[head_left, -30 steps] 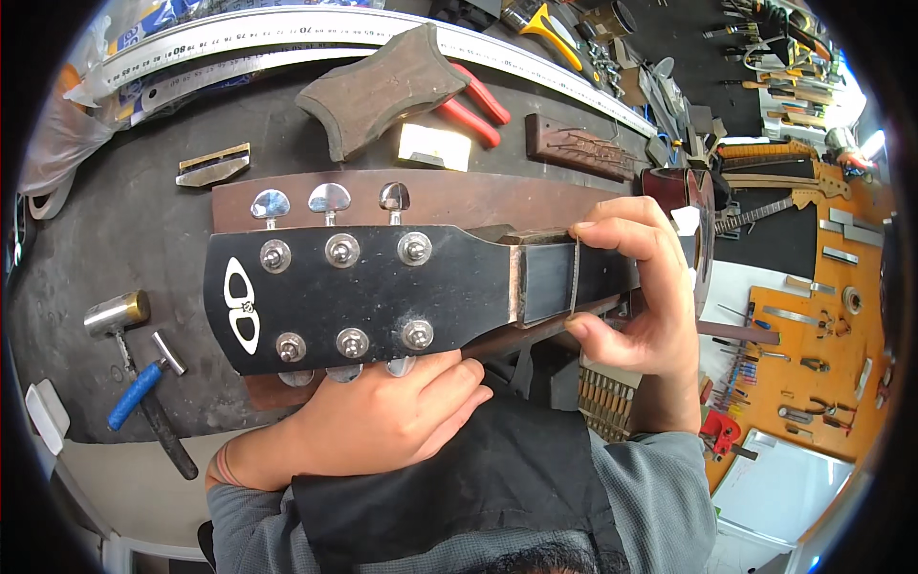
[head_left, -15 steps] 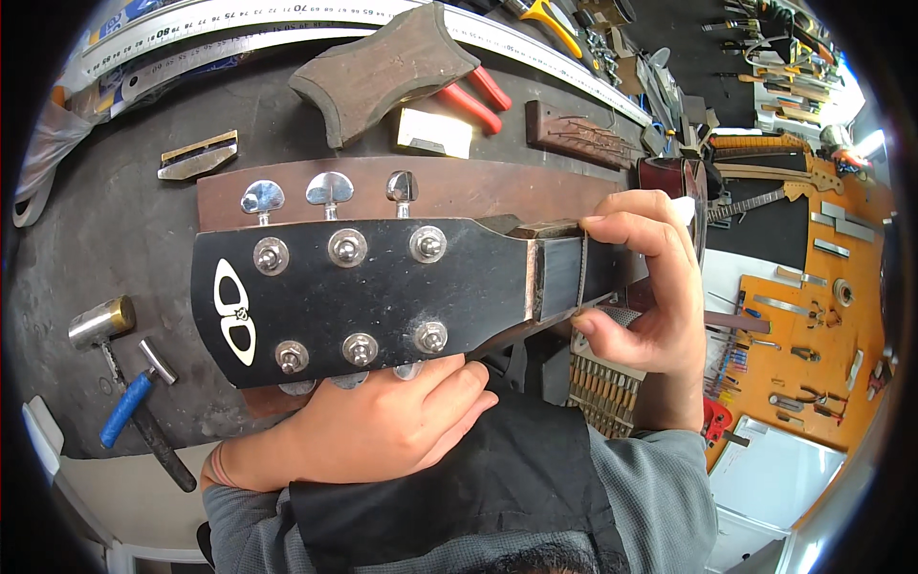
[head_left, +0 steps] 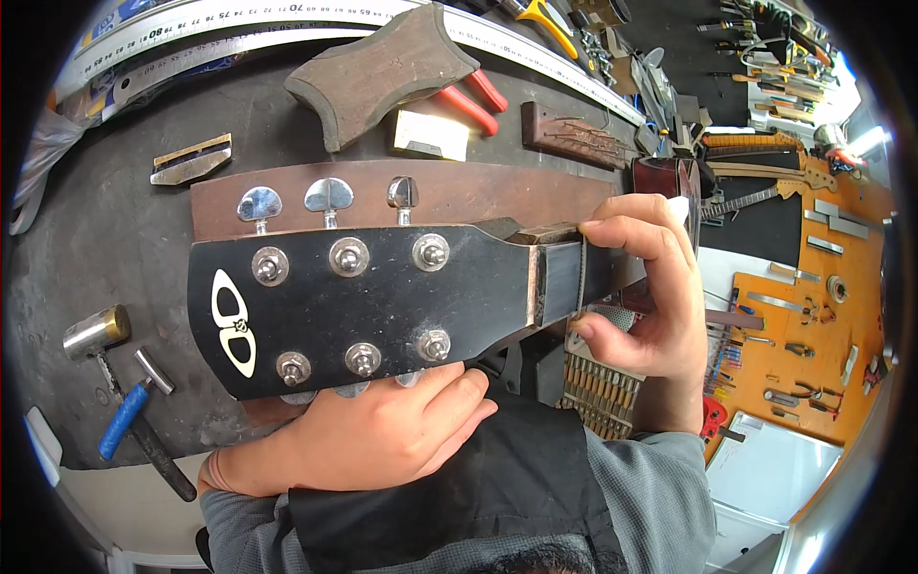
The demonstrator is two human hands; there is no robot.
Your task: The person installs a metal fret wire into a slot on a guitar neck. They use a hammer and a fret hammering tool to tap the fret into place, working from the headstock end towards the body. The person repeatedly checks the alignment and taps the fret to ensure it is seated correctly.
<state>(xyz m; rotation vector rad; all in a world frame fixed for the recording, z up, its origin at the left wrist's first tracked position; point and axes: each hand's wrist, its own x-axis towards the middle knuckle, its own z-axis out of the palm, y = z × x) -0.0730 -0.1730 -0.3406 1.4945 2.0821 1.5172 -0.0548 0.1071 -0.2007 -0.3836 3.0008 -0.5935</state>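
Observation:
A black guitar headstock with metal tuners lies face up before me, and its neck runs off to the right. Just past the nut slot, my right hand is closed in a pinch across the fretboard. Its index fingertip and thumb touch the two ends of a thin strip of fret wire. My left hand is tucked against the near side of the headstock, its fingers bent and pressed together. The headstock hides its thumb and anything it may hold. Behind the headstock stretches a brown wooden board.
Two hammers lie at left, one metal-headed, one blue-handled. At the back are a curved wooden block, red-handled pliers, a slotted block with wires and a long ruler. A file rack stands below my right hand.
The headstock's near edge and left end appear slightly lower and closer. The surroundings have shifted a little in view. Both hands keep nearly the same pose.

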